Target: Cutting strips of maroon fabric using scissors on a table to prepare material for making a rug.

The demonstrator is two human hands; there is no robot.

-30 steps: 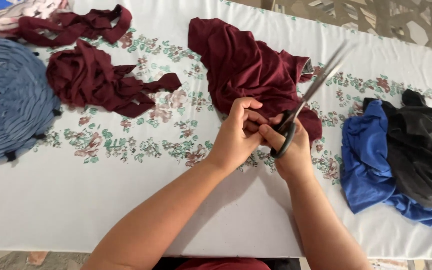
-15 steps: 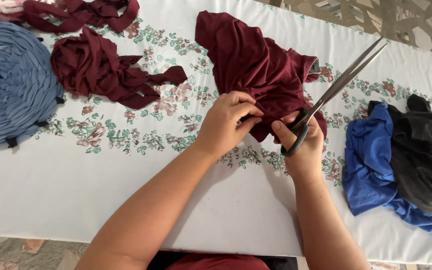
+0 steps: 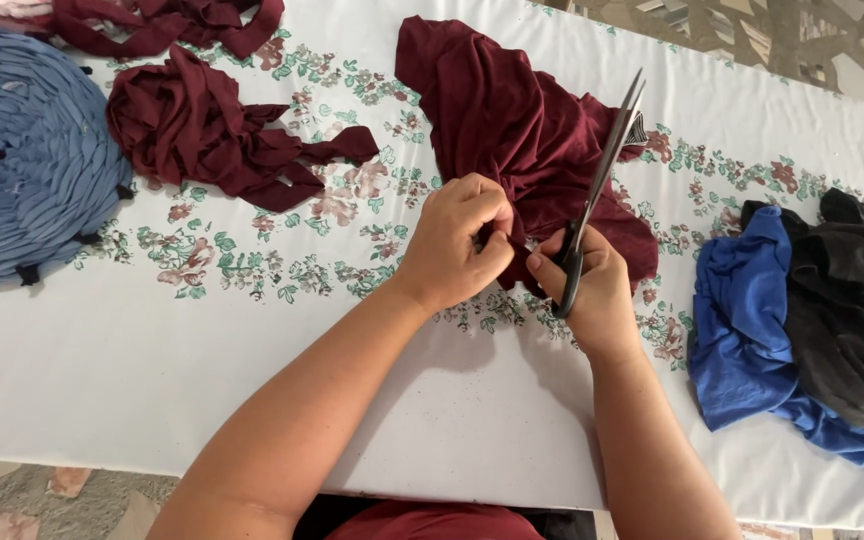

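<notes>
Maroon jersey cloth (image 3: pixel 512 130), heaped on the white flowered table (image 3: pixel 132 360), near edge drawn toward the body

Head view, the only one:
- Left hand (image 3: pixel 457 245) closed, pinching a fold of the cloth's near edge between thumb and fingers
- Right hand (image 3: pixel 587 285) closed round the handles of black-handled scissors (image 3: pixel 602 175), blades close together and pointing up and away over the cloth; whether any cloth lies between them cannot be told
- Hands just beside each other, near touching at the pinch

Handling, judged: soft, limp, light, likely stretchy; folds and slides on itself, no risk of breaking. Best held taut at the edge right next to the blades, since slack cloth would bunch or slip from them

Round about: heap of maroon strips (image 3: pixel 202 130) to the left, more maroon pieces (image 3: pixel 182 20) at the far edge, round blue woven mat (image 3: pixel 22 160) far left, blue garment (image 3: pixel 752 320) and black garment (image 3: pixel 852 310) piled together at right, well apart from the hands
</notes>
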